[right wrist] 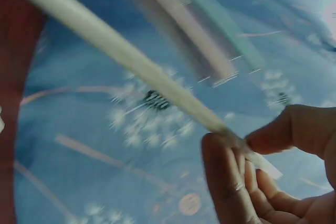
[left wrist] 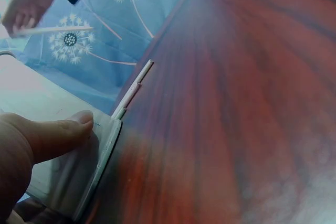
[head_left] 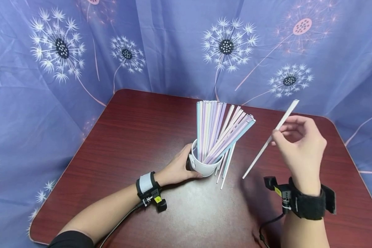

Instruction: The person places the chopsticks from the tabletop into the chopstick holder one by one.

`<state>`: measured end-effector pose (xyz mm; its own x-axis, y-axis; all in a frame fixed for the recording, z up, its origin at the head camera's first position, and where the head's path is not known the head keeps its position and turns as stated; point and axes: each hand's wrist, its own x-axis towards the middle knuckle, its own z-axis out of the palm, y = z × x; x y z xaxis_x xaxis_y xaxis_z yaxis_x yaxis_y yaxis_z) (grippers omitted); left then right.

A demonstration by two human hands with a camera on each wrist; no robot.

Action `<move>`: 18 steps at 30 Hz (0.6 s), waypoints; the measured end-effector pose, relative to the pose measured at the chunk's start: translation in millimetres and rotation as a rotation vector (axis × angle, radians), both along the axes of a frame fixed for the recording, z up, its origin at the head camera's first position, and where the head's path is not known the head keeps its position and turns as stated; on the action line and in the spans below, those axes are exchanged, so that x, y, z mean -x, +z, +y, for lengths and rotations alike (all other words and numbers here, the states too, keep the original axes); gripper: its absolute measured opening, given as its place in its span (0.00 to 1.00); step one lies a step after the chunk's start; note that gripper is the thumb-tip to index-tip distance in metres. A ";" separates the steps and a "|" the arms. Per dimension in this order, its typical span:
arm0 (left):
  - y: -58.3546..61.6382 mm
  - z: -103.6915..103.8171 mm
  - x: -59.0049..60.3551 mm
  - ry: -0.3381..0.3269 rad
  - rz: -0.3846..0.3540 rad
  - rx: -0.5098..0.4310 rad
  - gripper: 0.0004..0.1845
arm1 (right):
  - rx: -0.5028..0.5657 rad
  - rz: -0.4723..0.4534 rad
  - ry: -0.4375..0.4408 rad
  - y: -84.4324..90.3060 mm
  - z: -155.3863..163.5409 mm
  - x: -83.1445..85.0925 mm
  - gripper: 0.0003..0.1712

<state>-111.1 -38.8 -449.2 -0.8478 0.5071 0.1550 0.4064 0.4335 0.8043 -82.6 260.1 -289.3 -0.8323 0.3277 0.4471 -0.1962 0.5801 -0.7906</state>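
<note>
Aloft, white straw (head_left: 268, 141) pinched mid-length – right hand (head_left: 299, 150) grip, left hand (head_left: 176, 168) steadying cup (head_left: 201, 167).

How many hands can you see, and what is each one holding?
2. The left hand grips the white cup full of straws on the table. The right hand is raised beside it, pinching one white straw.

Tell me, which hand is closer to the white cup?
Left. The left hand grips the white cup by its side; the right hand is off to the cup's right, above the table, pinching one white straw.
</note>
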 end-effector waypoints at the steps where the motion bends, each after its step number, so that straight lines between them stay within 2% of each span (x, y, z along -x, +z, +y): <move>1: 0.0 0.0 0.0 0.000 -0.002 0.001 0.61 | 0.050 0.047 0.024 3.4 -1.8 -3.8 0.20; 6: -0.6 -0.4 0.2 0.003 0.007 0.001 0.61 | 0.333 0.272 0.181 18.8 -14.7 -18.2 0.21; 9: -0.5 -0.7 0.2 0.006 0.010 0.002 0.61 | 0.439 0.370 0.222 25.9 -25.1 -23.8 0.21; 13: -0.8 -0.8 0.5 0.006 0.004 0.000 0.61 | 0.468 0.430 0.235 31.5 -38.7 -29.9 0.21; 18: -2.3 -0.5 1.4 0.001 0.010 -0.001 0.61 | 0.468 0.418 0.301 28.1 -51.6 -32.3 0.20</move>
